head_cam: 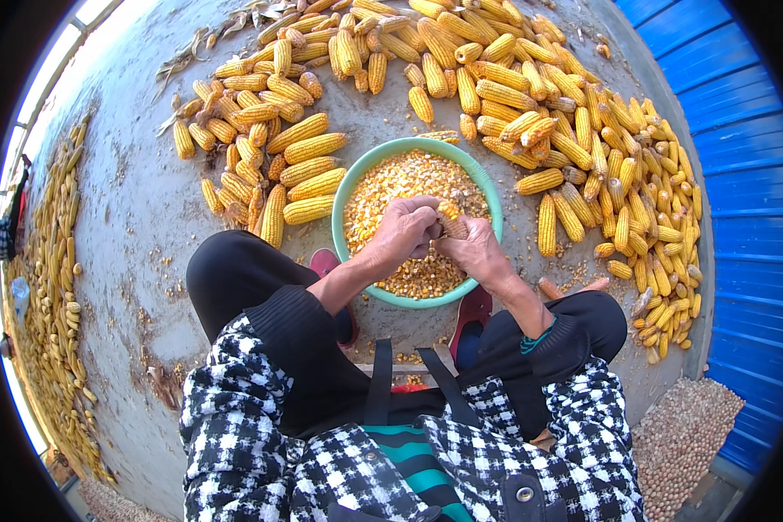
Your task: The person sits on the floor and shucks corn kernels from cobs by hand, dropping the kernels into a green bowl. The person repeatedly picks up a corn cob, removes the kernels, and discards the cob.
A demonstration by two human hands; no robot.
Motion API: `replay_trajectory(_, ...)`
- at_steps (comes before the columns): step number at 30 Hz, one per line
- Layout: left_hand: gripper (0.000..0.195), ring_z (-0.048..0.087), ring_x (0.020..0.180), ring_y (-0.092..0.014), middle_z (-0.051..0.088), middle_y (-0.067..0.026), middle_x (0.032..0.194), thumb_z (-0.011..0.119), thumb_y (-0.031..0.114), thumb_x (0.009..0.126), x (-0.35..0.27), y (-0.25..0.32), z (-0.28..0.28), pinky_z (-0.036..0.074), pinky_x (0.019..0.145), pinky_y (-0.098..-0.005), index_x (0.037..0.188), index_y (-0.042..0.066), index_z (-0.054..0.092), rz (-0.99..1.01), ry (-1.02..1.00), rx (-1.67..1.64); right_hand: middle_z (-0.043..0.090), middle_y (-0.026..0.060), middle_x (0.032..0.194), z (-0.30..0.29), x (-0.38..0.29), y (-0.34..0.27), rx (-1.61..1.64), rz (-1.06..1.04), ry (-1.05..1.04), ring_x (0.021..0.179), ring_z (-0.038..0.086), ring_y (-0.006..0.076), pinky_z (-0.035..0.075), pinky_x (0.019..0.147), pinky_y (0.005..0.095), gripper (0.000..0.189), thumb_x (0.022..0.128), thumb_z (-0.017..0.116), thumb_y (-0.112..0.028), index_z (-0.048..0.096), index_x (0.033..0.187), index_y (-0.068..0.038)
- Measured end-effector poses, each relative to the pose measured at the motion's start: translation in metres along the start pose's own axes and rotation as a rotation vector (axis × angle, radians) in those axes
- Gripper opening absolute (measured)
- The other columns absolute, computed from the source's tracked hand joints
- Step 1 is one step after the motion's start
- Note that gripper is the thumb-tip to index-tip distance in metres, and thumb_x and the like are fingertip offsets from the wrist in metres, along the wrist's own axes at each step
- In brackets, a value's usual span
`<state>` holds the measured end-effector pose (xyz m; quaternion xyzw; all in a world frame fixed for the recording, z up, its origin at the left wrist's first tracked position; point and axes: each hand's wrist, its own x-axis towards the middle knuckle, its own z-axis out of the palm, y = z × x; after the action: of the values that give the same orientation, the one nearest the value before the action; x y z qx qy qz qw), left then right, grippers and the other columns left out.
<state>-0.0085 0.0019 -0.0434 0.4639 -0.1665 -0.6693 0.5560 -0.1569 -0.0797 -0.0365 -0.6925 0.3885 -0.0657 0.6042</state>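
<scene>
Over a green plastic basin [341, 215] my two hands meet around one corn cob [455, 225]. Most of the cob's visible side is stripped bare; some yellow kernels remain at its far tip. My right hand [477, 251] grips the lower part of the cob. From the other side, my left hand [401, 228] has its curled fingers and thumb against the cob, partly hiding it. Loose corn kernels [411, 176] fill much of the basin, which stands on the floor between my feet.
Ears of corn [313, 149] lie left of the basin. A large corn heap [600, 156] curves around the back and right, beside a blue corrugated metal wall [750, 215]. Bare cobs [549, 288] lie by my right knee. More corn [52, 261] lines the far left.
</scene>
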Motion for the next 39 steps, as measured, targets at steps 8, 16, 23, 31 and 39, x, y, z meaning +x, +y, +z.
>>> replay_trajectory(8, 0.015, 0.036, 0.053, -0.002, 0.048, 0.0036, 0.071, 0.049, 0.015, 0.096, -0.001, 0.001, 0.004, 0.031, 0.043, -0.0189, 0.085, 0.007, 0.056, 0.016, -0.016, -0.074, 0.060, -0.0022, 0.071, 0.001, 0.001, 0.006, -0.072, -0.112, 0.049, 0.065, 0.054, 0.0049, 0.046, 0.059, 0.0271, 0.010, 0.077, 0.063, -0.008, 0.064, 0.086, -0.003)
replay_trajectory(16, 0.016, 0.038, 0.056, -0.002, 0.047, 0.0034, 0.073, 0.052, 0.020, 0.097, 0.000, -0.003, 0.003, 0.032, 0.044, -0.0191, 0.088, 0.007, 0.057, 0.038, -0.051, -0.114, 0.061, 0.0005, 0.070, 0.001, -0.002, 0.005, 0.150, 0.014, -0.014, 0.063, 0.054, 0.0063, 0.045, 0.057, 0.0280, 0.008, 0.079, 0.059, -0.006, 0.063, 0.086, -0.003)
replay_trajectory(23, 0.016, 0.040, 0.051, -0.002, 0.046, 0.0040, 0.064, 0.059, 0.020, 0.093, 0.000, -0.003, 0.006, 0.033, 0.041, -0.0200, 0.083, 0.007, 0.057, 0.072, -0.029, 0.098, 0.062, -0.0002, 0.070, 0.009, 0.002, 0.010, -0.033, -0.110, 0.065, 0.064, 0.055, 0.0078, 0.045, 0.057, 0.0282, 0.009, 0.080, 0.058, -0.007, 0.063, 0.085, -0.001)
replay_trajectory(31, 0.017, 0.039, 0.051, -0.003, 0.045, 0.0044, 0.064, 0.059, 0.022, 0.094, 0.000, -0.002, 0.008, 0.033, 0.041, -0.0191, 0.084, 0.008, 0.058, 0.045, -0.020, -0.047, 0.068, 0.0030, 0.076, 0.001, -0.004, -0.002, 0.137, 0.045, -0.020, 0.070, 0.061, 0.0084, 0.047, 0.063, 0.0267, 0.009, 0.081, 0.058, -0.007, 0.063, 0.085, -0.001)
replay_trajectory(39, 0.016, 0.038, 0.051, -0.002, 0.046, 0.0036, 0.066, 0.054, 0.019, 0.096, 0.001, -0.007, 0.003, 0.033, 0.041, -0.0202, 0.086, 0.007, 0.058, 0.027, -0.014, -0.057, 0.067, 0.0050, 0.076, 0.009, 0.001, 0.013, 0.008, -0.068, 0.032, 0.072, 0.063, 0.0109, 0.049, 0.065, 0.0299, 0.008, 0.081, 0.056, -0.004, 0.063, 0.085, -0.002)
